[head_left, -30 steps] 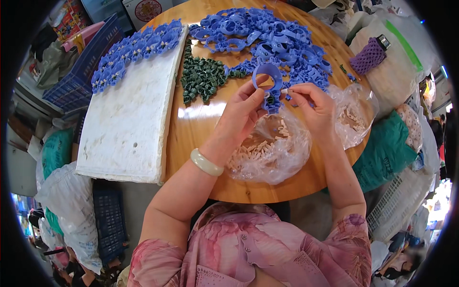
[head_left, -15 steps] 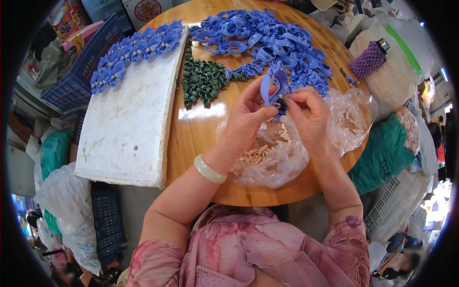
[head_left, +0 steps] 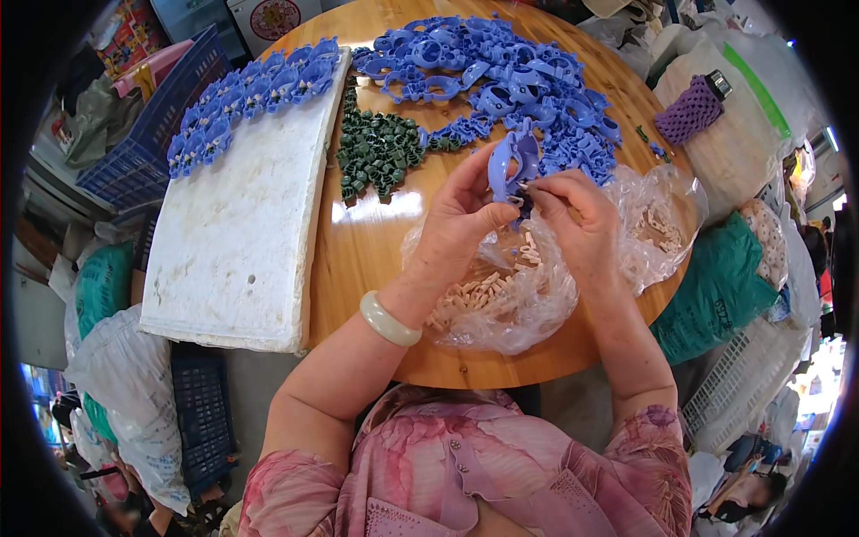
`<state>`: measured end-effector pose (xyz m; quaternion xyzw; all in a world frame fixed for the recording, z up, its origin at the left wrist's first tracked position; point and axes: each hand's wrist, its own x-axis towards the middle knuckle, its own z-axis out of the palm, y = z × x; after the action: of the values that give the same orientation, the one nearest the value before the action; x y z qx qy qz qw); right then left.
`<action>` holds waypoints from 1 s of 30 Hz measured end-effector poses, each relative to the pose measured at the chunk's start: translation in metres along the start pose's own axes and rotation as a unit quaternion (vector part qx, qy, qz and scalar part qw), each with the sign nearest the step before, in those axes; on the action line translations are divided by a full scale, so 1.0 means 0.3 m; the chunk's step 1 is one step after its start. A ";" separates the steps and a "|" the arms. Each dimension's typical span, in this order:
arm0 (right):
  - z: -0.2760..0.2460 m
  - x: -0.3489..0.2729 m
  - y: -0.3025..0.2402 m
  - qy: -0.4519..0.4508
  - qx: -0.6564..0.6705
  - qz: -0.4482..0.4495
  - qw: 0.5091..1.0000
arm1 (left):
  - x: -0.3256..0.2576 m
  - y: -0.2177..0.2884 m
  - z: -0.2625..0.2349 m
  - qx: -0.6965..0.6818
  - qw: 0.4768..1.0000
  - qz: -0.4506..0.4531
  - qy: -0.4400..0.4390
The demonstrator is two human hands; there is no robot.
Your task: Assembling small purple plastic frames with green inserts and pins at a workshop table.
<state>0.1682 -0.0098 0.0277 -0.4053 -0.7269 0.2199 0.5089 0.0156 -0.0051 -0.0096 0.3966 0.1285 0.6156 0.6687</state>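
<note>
Upright blue plastic piece [head_left: 513,161], pinched

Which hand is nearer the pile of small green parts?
Left. The left hand is just right of the green parts; the right hand is farther right, past the blue piece.

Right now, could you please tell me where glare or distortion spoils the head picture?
Head view: a bright glare patch sits on the wooden table beside the white foam board, whose straight edges bow toward the dark round rim; the clear plastic bag glints; the hands, left hand and right hand, and the blue plastic piece stay sharp.
</note>
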 end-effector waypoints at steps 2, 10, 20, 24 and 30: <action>-0.005 0.002 0.000 -0.008 0.028 0.031 0.999 | 0.000 0.000 0.002 -0.006 1.000 -0.005 0.006; -0.014 0.004 0.036 -0.026 0.088 0.116 0.989 | 0.002 0.010 -0.009 0.032 0.999 -0.018 -0.012; -0.104 0.143 0.030 -0.169 0.240 0.232 0.928 | 0.010 0.033 -0.007 -0.101 0.983 -0.133 -0.073; -0.117 0.132 0.097 -0.194 0.318 0.234 0.898 | 0.012 0.037 -0.019 -0.100 0.978 -0.152 -0.098; -0.108 0.107 0.149 -0.181 0.403 0.306 0.843 | 0.016 0.019 -0.030 -0.067 0.984 -0.152 -0.067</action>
<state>0.2094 0.0392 0.0255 -0.3191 -0.4924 0.7075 0.3938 0.0065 0.0024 -0.0100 0.3668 0.1004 0.4857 0.7871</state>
